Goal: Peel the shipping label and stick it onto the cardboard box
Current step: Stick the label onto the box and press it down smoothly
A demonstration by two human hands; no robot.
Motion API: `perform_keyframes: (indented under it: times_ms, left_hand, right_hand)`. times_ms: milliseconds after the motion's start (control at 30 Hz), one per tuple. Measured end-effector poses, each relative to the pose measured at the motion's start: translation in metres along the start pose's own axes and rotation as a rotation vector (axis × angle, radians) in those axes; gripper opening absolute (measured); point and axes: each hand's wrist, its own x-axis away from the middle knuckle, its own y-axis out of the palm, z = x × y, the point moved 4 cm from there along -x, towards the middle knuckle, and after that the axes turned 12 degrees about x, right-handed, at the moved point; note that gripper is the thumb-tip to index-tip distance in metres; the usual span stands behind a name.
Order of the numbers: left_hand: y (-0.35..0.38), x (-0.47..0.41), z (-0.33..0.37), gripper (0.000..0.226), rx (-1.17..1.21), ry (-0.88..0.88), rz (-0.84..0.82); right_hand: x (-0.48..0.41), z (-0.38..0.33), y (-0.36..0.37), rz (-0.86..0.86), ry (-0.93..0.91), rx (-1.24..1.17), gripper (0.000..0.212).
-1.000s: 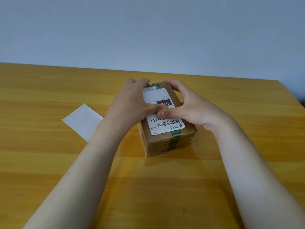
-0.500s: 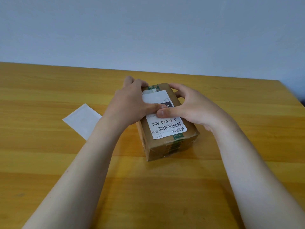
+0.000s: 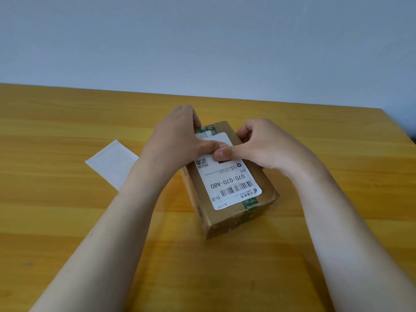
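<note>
A brown cardboard box (image 3: 231, 224) sealed with green-printed tape lies in the middle of the wooden table. The white shipping label (image 3: 231, 183), with barcode and "070-070-A80", lies flat on its top face. My left hand (image 3: 175, 140) holds the box's far left side, its thumb pressing the far part of the label. My right hand (image 3: 265, 147) has its fingers curled against the box's right edge and its thumb tip presses the label beside the left thumb. Both hands hide the label's far end.
A white backing sheet (image 3: 112, 163) lies flat on the table (image 3: 67, 221) to the left of the box, partly behind my left forearm. A plain pale wall rises behind the table's far edge. The table's right corner shows at the far right.
Both thumbs have slid along the label toward the box's far end, uncovering the QR code and the number near me. The right fingers have drawn back from the far edge to the right side.
</note>
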Motion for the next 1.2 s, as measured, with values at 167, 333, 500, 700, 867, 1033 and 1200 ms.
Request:
perform_keyframes:
  times_ms: [167,333,500,700,867,1033,1200]
  left_hand:
    - [-0.001,0.003,0.002,0.052,-0.028,-0.056,-0.032]
    - [-0.002,0.006,0.004,0.05,-0.024,-0.084,-0.052]
    - [0.0,0.006,0.004,0.051,-0.051,-0.084,-0.029]
    - [0.002,0.006,0.004,0.043,-0.05,-0.076,0.014]
    - [-0.005,0.005,0.009,0.029,0.151,-0.059,0.116]
    - [0.0,0.008,0.012,0.052,0.104,-0.06,0.02]
    - [-0.001,0.011,0.017,0.057,0.076,-0.084,-0.047]
  right_hand:
    - [0.004,-0.004,-0.001,-0.01,0.022,0.033,0.075]
    - [0.006,-0.005,-0.001,-0.027,0.005,0.029,0.062]
    - [0.004,-0.001,0.0,-0.017,0.022,0.003,0.064]
    - [0.001,0.0,0.001,0.01,0.012,-0.039,0.058]
    - [-0.008,0.004,0.0,0.131,-0.028,-0.07,0.032]
    - [0.003,-0.005,0.002,-0.033,-0.049,-0.083,0.047]
    - [0.011,-0.015,0.013,-0.271,-0.115,-0.062,0.036]
